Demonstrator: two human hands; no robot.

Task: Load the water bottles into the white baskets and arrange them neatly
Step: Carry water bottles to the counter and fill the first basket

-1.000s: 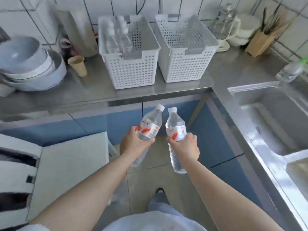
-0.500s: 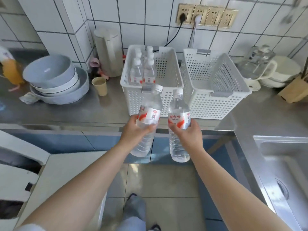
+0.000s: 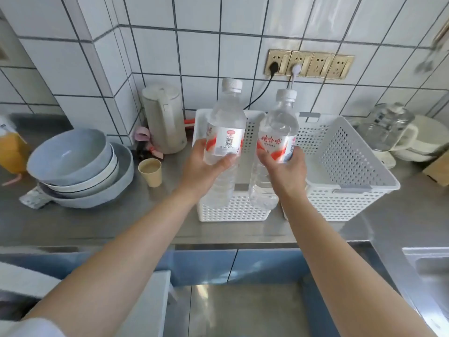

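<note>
Along the tiled wall (image 3: 218, 25) ran a steel counter (image 3: 97, 222), with a sink (image 3: 427, 261) at its right end. Two white perforated baskets stood side by side on the counter: the left basket (image 3: 233, 210) was largely hidden behind the raised bottles, so its contents could not be told, and the right basket (image 3: 352, 166) showed a bare inside. A stack of grey-blue bowls (image 3: 75, 166) sat at the left of the counter, with an orange carton (image 3: 11, 152) beyond it. A white kettle (image 3: 165, 117) stood in the corner behind, and a glass jug (image 3: 386, 125) sat right of the baskets in front of some white dishes (image 3: 422, 139). Four brass sockets (image 3: 308, 64) were set in the wall, two of them with plugs in. A small beige cup (image 3: 150, 171) stood between the bowls and the left basket.

Both arms reached forward over the counter. The left hand (image 3: 201, 169) gripped the left bottle (image 3: 224, 132) round its middle, fingers curled over the red-and-white label, holding it upright in the air in front of the left basket. The right hand (image 3: 286, 171) gripped the right bottle (image 3: 277, 135) the same way, upright and just beside the first, in front of the gap between the baskets. Both bottles kept their white caps on.
</note>
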